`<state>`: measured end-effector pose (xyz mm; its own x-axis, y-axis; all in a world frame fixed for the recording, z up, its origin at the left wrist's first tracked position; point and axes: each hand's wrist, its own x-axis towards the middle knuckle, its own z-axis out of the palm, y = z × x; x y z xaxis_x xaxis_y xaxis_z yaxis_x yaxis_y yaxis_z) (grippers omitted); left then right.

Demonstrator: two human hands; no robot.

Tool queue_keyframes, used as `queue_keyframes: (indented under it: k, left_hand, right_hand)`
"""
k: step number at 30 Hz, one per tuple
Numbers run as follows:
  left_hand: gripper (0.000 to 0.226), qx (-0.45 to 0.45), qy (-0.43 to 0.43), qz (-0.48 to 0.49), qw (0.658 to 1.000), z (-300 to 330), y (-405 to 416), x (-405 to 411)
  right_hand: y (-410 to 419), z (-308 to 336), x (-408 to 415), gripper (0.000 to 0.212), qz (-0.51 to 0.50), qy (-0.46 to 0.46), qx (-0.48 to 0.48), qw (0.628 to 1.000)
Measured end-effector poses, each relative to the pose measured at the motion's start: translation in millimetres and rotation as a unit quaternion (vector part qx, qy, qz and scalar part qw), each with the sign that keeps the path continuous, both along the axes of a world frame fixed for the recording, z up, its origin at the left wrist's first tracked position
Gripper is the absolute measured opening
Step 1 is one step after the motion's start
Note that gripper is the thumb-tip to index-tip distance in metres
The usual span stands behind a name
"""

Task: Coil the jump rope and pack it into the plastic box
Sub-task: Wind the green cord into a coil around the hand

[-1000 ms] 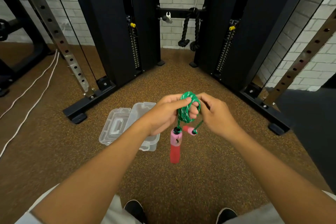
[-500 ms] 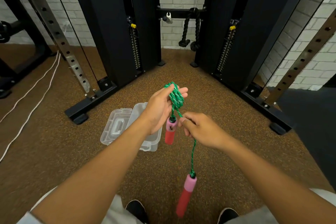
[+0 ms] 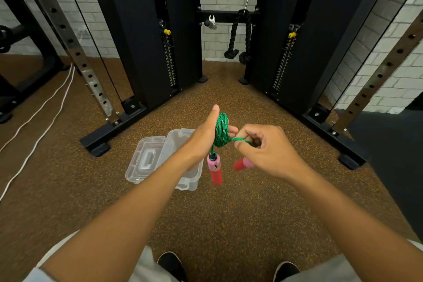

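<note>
The green jump rope (image 3: 221, 130) is wound in a tight coil around the fingers of my left hand (image 3: 204, 137), thumb pointing up. One red and pink handle (image 3: 215, 168) hangs straight down from the coil. My right hand (image 3: 265, 149) pinches the free green strand just right of the coil, and the second red handle (image 3: 243, 164) pokes out under its fingers. The clear plastic box (image 3: 193, 178) stands open on the floor below my left wrist, its lid (image 3: 146, 157) folded out to the left.
Black cable-machine columns (image 3: 146, 36) with weight stacks stand ahead left and right, their feet (image 3: 98, 144) jutting onto the brown speckled floor. A black rope attachment (image 3: 238, 36) hangs at the back. White cables (image 3: 41, 117) run along the left. My shoes (image 3: 171, 265) show at the bottom.
The second handle, which dangled low on a long strand, has come up under my right hand. More rope is wound on my left hand, and my right hand moved up beside the coil.
</note>
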<state>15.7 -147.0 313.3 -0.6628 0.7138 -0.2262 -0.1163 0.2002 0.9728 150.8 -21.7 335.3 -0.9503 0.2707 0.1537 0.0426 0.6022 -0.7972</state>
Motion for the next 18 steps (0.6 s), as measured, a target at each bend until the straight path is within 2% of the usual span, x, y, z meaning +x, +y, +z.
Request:
queue_keyframes:
  k: [3,7,12,15,18]
  left_hand:
    - [0.079,-0.012,-0.011,-0.021,1.0,-3,-2,-1]
    - [0.101,-0.05,0.016,-0.053,0.997,-6,0,-2]
    - [0.091,-0.067,0.082,-0.142,0.984,2,-1,14]
    - [0.086,-0.059,0.071,-0.169,0.981,1,0,15]
    - [0.07,-0.04,0.055,-0.177,0.982,1,-2,14]
  right_hand:
    - [4,1,-2,0.017,-0.014,0.03,0.027,0.999]
    - [8,2,-2,0.014,-0.023,0.05,0.054,0.997]
    - [7,2,-2,0.01,-0.033,0.071,0.094,0.992]
    - [16,-4,-6,0.007,-0.057,0.064,0.104,0.991]
    - [26,-11,-8,0.009,-0.06,0.062,0.073,0.994]
